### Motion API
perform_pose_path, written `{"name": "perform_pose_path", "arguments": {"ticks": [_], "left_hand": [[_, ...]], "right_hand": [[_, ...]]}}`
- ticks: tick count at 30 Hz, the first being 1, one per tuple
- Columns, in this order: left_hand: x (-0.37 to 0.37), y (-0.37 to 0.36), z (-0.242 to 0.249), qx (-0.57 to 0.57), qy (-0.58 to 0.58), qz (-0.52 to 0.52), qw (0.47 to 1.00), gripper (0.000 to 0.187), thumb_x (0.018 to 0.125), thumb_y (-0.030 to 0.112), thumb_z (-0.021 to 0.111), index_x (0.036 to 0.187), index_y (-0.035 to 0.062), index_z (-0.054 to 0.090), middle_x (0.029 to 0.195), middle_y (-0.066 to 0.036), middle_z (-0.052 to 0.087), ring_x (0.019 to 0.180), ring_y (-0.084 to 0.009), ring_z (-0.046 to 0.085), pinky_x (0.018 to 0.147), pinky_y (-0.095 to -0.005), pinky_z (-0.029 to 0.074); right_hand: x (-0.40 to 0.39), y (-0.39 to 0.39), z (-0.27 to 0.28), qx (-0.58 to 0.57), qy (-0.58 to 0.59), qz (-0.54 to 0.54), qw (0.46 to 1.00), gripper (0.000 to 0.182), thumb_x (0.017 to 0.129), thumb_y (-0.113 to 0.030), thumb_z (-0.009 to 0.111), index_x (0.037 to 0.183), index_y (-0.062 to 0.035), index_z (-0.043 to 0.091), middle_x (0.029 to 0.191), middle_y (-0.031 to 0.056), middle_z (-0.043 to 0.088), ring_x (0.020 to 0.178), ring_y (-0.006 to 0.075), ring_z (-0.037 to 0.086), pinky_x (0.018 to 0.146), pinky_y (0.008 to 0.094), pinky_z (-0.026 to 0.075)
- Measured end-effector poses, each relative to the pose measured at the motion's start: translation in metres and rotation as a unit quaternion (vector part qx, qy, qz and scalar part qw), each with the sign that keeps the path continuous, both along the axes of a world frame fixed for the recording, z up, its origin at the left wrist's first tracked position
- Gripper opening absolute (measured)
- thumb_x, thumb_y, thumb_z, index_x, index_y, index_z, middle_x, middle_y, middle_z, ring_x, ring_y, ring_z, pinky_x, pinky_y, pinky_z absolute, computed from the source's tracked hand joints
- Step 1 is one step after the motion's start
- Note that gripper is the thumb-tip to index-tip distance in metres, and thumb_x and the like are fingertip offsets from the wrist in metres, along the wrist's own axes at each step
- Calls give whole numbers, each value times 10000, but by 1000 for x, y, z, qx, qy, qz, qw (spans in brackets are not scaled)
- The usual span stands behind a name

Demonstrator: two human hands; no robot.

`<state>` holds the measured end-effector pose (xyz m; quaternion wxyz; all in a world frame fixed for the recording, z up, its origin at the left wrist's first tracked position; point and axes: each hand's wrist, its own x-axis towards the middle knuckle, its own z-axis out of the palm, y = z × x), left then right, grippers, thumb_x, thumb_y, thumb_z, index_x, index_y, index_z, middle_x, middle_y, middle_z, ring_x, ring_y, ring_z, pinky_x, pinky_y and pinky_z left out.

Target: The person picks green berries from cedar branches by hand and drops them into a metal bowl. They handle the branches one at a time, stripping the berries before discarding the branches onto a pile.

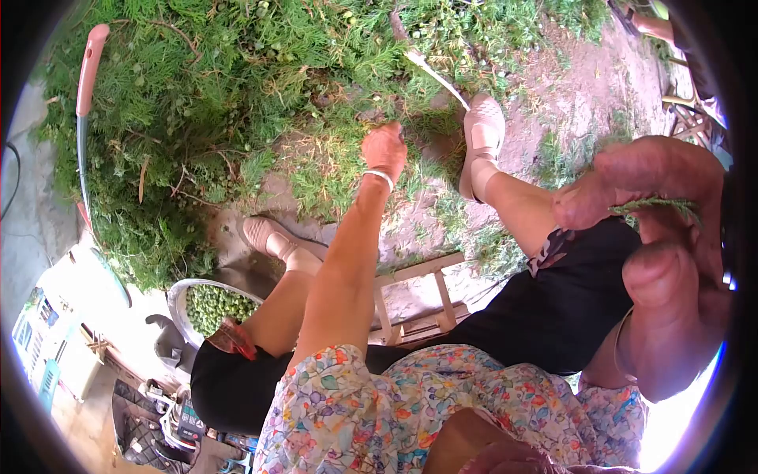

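My left hand [384,150] reaches down to the cut green foliage [197,87], above some loose sprigs. Its fingers are curled, and what they hold, if anything, is hidden. Very near the camera at the right, my right hand [663,178] is bent with a small green sprig [654,204] between its curled fingers. A white-rimmed container [178,306] full of small green pods or cones [217,306] stands beside my knee at the lower left.
A long curved blade with a pink handle [92,71] lies at the far left. A partly peeled branch [436,73] reaches my shoe [484,126]. A wooden frame [442,296] is between my legs. Bags and boxes are lower left; another person's limb [654,28] shows upper right.
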<state>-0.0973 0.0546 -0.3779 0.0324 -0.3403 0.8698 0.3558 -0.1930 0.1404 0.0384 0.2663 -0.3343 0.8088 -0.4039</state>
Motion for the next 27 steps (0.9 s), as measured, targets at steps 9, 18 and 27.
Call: {"name": "perform_pose_path", "arguments": {"ticks": [9,18,27], "left_hand": [[0,-15,11,86,-44,26,995,118,781,57,516,780,-6,616,705,-212,617,662,-339,625,630,-426,510],[32,-37,32,458,111,334,817,32,806,21,616,778,6,621,680,-101,619,512,-123,514,440,-239,397],[-40,-54,-3,-50,-67,91,992,135,744,181,648,833,80,643,830,-168,653,770,-380,621,700,-437,501]], "right_hand": [[4,3,6,67,-19,-44,997,492,872,-356,590,998,107,480,835,163,588,762,217,595,683,318,475],[13,3,-2,-4,25,-79,997,514,867,-374,593,1000,110,480,830,165,587,762,214,593,685,315,473],[5,-6,-2,13,-32,-92,995,488,843,-340,613,1019,97,486,815,169,585,763,205,583,730,314,463]]}}
